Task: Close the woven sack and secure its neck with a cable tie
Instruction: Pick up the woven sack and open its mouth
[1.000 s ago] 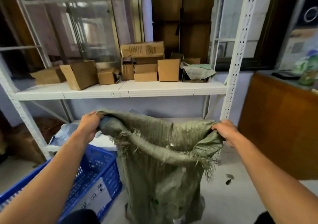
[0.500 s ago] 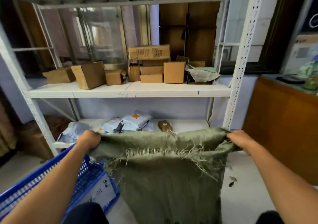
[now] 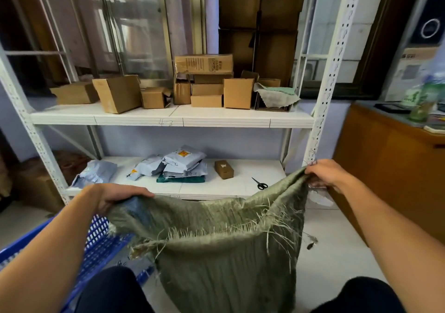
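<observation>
A green woven sack (image 3: 224, 259) with a frayed top edge hangs in front of me between my knees. My left hand (image 3: 115, 196) grips its top left corner. My right hand (image 3: 325, 172) pinches the top right corner, held a little higher. The mouth is pulled flat and its rim sags in the middle. No cable tie shows anywhere in view.
A white metal shelf rack (image 3: 173, 117) stands right behind the sack, with cardboard boxes above and mail bags, a small box and black scissors (image 3: 260, 184) on the lower shelf. A blue plastic crate (image 3: 101, 247) sits at my left. A wooden cabinet (image 3: 395, 166) stands at right.
The sack's mouth was open and held high a second ago. Both hands have dropped and pulled apart, stretching it flat, which uncovers the lower shelf. My view has tilted down.
</observation>
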